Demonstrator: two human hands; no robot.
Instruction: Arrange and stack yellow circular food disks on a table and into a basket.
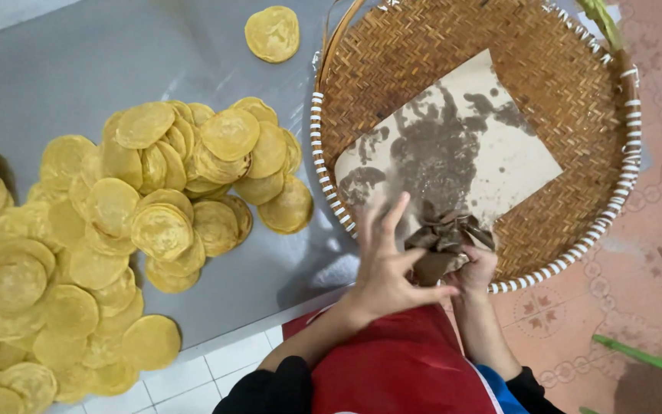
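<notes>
Right hand (475, 268) grips crumpled brown paper (444, 244), left hand (387, 261) spread open, over woven basket (576, 84) holding stained paper (453, 149).

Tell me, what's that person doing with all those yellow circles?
The person's right hand clutches a crumpled brown stained paper at the edge of a round woven tray. The left hand is beside it, fingers spread. A greasy paper sheet lies in the tray. The thin yellow rounds sit untouched on the grey table.
</notes>
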